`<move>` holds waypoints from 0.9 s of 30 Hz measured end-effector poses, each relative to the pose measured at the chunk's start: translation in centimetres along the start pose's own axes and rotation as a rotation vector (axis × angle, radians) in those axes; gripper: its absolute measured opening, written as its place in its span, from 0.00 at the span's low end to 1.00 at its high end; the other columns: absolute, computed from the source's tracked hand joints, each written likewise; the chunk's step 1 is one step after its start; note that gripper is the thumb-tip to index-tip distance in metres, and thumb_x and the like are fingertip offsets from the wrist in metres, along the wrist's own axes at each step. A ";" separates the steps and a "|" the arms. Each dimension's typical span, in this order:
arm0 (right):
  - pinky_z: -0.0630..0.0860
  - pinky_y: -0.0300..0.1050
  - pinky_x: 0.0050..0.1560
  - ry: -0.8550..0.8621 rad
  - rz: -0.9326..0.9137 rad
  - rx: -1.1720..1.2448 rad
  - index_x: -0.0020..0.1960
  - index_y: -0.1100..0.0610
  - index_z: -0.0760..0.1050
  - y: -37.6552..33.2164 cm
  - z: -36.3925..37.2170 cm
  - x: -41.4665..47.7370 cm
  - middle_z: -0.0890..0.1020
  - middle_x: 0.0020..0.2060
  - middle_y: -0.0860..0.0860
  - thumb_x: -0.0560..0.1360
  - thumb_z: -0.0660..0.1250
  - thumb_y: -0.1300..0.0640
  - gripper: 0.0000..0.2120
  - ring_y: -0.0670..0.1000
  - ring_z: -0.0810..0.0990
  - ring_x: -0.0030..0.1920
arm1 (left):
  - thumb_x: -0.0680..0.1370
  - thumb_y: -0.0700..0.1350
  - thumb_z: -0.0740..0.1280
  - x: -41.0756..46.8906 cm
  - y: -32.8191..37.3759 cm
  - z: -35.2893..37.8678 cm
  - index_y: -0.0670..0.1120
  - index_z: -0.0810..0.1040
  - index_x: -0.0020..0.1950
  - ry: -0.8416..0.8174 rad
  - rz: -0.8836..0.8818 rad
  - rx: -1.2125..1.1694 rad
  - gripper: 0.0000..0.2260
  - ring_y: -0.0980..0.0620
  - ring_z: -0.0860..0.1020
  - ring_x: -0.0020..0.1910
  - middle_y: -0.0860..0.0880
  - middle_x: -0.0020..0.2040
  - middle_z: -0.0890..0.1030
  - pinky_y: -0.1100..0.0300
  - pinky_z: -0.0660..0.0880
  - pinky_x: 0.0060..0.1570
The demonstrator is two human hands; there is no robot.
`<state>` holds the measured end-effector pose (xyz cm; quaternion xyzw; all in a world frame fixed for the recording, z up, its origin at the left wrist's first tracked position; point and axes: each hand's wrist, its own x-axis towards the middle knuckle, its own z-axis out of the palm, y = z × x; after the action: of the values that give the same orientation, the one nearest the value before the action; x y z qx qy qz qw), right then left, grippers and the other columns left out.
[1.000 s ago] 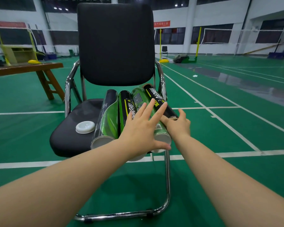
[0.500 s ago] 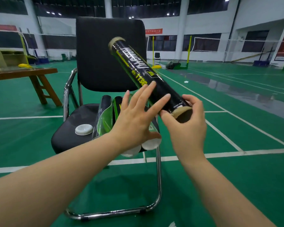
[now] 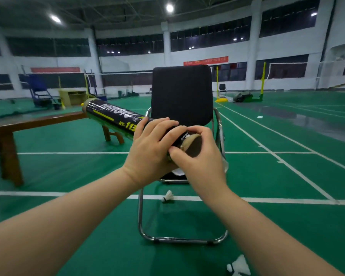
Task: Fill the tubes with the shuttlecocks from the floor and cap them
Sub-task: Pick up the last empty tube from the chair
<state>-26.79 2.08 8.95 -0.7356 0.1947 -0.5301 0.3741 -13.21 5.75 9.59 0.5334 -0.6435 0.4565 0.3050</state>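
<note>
Holding the black tube before the chair, the left hand is wrapping its side, the right hand gripping its near end. Likely light, stiff and easy to squash, it is needing a soft grip.

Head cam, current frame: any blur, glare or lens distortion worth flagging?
Head view: the left hand, right hand and black tube are fairly sharp, and the tube's lettering is readable. Head view: the bench at the left and the shuttlecock at the bottom edge are smeared. Head view: the ceiling lamps are blown out, with sheen on the floor at far right. Head view: the pillars lean from wide-angle bending.
</note>
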 end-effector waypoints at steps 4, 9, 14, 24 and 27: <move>0.74 0.40 0.45 -0.155 0.099 -0.006 0.54 0.46 0.67 -1.2 2.7 -4.5 0.76 0.48 0.45 0.64 0.70 0.45 0.21 0.44 0.76 0.47 | 0.66 0.58 0.66 -5.6 0.0 -4.4 0.50 0.67 0.62 -0.156 -0.072 -0.043 0.27 0.47 0.71 0.55 0.46 0.54 0.78 0.44 0.68 0.59; 0.70 0.37 0.41 -0.331 0.305 -0.105 0.50 0.45 0.68 0.4 6.8 -9.0 0.78 0.46 0.45 0.66 0.72 0.50 0.17 0.46 0.76 0.46 | 0.62 0.62 0.66 -15.3 0.7 -4.5 0.50 0.67 0.61 -0.249 -0.342 -0.211 0.31 0.50 0.70 0.54 0.48 0.55 0.76 0.51 0.67 0.55; 0.71 0.40 0.43 -0.468 0.434 -0.194 0.50 0.47 0.67 2.0 11.0 -10.3 0.78 0.49 0.47 0.66 0.72 0.49 0.18 0.47 0.76 0.48 | 0.58 0.61 0.68 -20.7 -0.3 -3.6 0.55 0.66 0.60 -0.255 -0.622 -0.420 0.33 0.55 0.71 0.53 0.49 0.55 0.78 0.54 0.67 0.55; 0.74 0.45 0.53 -0.489 0.534 -0.218 0.62 0.51 0.66 5.7 13.2 -11.1 0.76 0.57 0.50 0.65 0.74 0.49 0.29 0.50 0.75 0.55 | 0.57 0.66 0.66 -23.3 -2.6 -1.7 0.57 0.65 0.61 -0.431 -0.623 -0.477 0.35 0.45 0.76 0.54 0.46 0.55 0.78 0.57 0.69 0.56; 0.70 0.41 0.52 -0.484 0.523 -0.202 0.64 0.50 0.65 8.4 12.7 -12.2 0.74 0.60 0.49 0.65 0.75 0.49 0.32 0.48 0.73 0.57 | 0.58 0.62 0.71 -24.3 -2.3 -0.4 0.50 0.71 0.65 -0.554 -0.649 -0.484 0.37 0.47 0.72 0.59 0.49 0.59 0.76 0.61 0.65 0.58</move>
<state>-18.48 9.38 -7.11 -0.7982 0.3334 -0.2054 0.4576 -5.12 15.94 -11.01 0.7215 -0.5887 0.0162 0.3643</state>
